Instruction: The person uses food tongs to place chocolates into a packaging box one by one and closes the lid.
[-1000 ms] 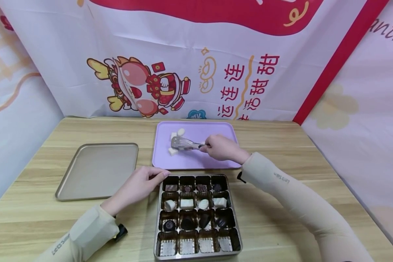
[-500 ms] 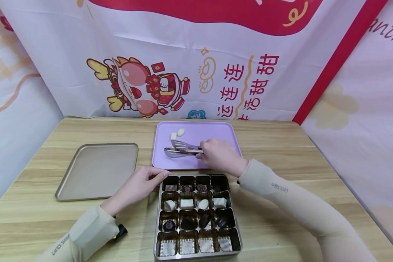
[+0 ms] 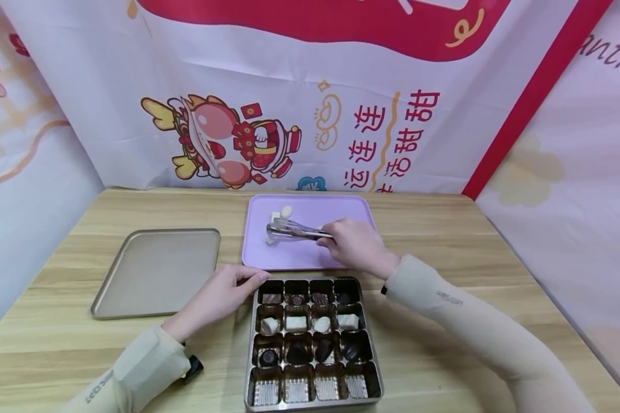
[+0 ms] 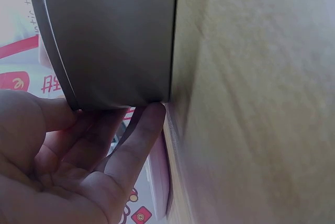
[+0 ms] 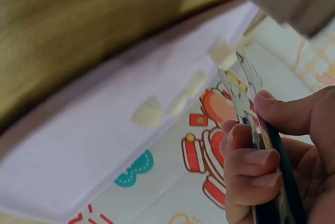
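In the head view my left hand point(image 3: 222, 298) holds the far left corner of a chocolate box point(image 3: 379, 367). Its thumb lies at the rim, and the left wrist view shows fingers point(image 4: 133, 148) against the box wall point(image 4: 110, 41). My right hand point(image 3: 353, 244) grips metal tongs point(image 3: 295, 230) over the lilac tray point(image 3: 310, 259). Seen from the right wrist, the tong tips point(image 5: 238, 72) stand slightly apart near a white chocolate point(image 5: 222, 54). Several white chocolates point(image 5: 148, 111) lie on that tray. Three rows of the box contain dark and white chocolates point(image 3: 296, 324); the nearest row shows bare ribbed bottoms.
A bronze-coloured flat tray point(image 3: 157, 275) lies on the wooden table point(image 3: 429, 229) to the left. Behind the table's back edge hangs a printed cloth point(image 3: 212, 51), with more cloth at both sides.
The tongs spread wide and shifted toward the front white chocolate, then drew narrower and moved slightly back. The head view has tilted up a little. My left hand keeps its place.
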{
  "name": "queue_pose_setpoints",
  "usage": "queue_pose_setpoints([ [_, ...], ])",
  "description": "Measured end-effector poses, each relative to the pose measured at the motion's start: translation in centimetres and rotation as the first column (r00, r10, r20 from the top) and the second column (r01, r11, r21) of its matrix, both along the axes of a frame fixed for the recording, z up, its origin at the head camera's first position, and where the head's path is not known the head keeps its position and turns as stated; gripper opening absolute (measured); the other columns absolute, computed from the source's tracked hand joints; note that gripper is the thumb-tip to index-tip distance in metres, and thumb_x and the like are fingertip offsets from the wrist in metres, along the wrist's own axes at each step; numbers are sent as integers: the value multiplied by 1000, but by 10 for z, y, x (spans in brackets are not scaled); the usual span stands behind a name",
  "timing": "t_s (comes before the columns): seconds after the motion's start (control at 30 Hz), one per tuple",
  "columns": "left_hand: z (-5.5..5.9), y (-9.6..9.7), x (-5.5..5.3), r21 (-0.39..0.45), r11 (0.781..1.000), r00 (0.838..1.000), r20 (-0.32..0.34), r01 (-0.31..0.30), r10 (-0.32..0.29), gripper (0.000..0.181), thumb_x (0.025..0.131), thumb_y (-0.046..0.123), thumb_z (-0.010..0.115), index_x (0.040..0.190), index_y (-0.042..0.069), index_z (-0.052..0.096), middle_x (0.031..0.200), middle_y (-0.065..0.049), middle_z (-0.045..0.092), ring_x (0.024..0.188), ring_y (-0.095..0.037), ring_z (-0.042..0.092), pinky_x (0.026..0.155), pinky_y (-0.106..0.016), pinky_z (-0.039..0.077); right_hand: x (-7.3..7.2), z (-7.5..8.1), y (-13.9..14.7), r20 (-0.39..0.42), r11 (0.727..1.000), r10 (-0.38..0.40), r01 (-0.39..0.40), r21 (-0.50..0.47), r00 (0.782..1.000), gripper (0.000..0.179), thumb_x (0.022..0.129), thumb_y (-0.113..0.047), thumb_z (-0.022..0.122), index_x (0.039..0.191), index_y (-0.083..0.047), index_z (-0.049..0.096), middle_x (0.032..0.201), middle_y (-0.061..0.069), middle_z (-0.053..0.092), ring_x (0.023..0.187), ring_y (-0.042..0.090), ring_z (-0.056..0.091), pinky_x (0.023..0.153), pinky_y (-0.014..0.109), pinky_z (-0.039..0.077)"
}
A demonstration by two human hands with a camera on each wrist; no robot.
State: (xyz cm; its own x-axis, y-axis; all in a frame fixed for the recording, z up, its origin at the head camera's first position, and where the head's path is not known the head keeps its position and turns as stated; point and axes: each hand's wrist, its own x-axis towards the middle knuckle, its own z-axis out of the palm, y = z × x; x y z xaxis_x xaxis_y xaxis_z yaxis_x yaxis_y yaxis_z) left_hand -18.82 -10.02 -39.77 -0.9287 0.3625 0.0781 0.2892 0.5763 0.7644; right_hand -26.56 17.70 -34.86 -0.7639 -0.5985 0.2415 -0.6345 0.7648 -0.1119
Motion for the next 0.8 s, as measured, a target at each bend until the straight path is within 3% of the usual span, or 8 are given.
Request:
queue_pose_setpoints([
  [0.17, 1, 1, 1, 6, 1000, 1000, 1, -2, 2, 26, 101, 26, 58, 115, 12, 73, 116, -6, 69, 87, -17, 60, 89, -46, 48, 3, 14, 15, 14, 998, -28, 29, -63, 1000, 19, 94, -26, 69, 78, -16, 66, 65, -6, 55, 54, 12, 48, 46, 31, 41],
  [0.33, 0, -1, 2, 18, 1000, 1000, 5, 0, 0, 27, 101, 27, 57, 117, 11, 72, 118, -7, 69, 103, -24, 64, 97, -50, 45, 9, 20, 27, -39, 998, -43, 41, -54, 998, 22, 92, -26, 72, 74, -17, 62, 60, -6, 49, 52, 13, 46, 45, 34, 40],
  [0.4, -1, -2, 2, 21, 1000, 1000, 3, -3, 3, 28, 101, 28, 57, 118, 10, 72, 118, -8, 68, 113, -26, 61, 99, -51, 43, 10, 17, 30, -58, 1000, -27, 26, -14, 998, 27, 91, -28, 72, 71, -18, 58, 59, -6, 47, 52, 13, 46, 44, 35, 39],
  [0.53, -2, -3, 1, 20, 1000, 1000, -4, 0, 0, 30, 101, 31, 57, 117, 11, 73, 117, -7, 69, 115, -27, 60, 99, -51, 43, 10, 10, 33, -74, 999, 17, -14, 48, 997, 27, 92, -32, 71, 73, -18, 57, 62, -7, 49, 53, 12, 47, 41, 34, 39],
  [0.6, -3, -3, 1, 17, 1000, 1000, -8, 4, -3, 30, 101, 33, 57, 116, 12, 73, 117, -6, 69, 114, -27, 60, 99, -50, 44, 11, 9, 34, -64, 998, 43, -40, 46, 997, 23, 91, -33, 72, 77, -18, 61, 64, -7, 51, 53, 11, 47, 41, 32, 38],
  [0.8, -2, -1, 0, 20, 1000, 1000, -14, 7, -7, 28, 101, 31, 57, 115, 13, 74, 115, -4, 69, 112, -25, 61, 98, -49, 45, 13, 10, 40, 16, 991, 130, -130, 20, 991, 28, 90, -31, 74, 71, -21, 56, 60, -11, 48, 50, 5, 41, 43, 28, 36],
])
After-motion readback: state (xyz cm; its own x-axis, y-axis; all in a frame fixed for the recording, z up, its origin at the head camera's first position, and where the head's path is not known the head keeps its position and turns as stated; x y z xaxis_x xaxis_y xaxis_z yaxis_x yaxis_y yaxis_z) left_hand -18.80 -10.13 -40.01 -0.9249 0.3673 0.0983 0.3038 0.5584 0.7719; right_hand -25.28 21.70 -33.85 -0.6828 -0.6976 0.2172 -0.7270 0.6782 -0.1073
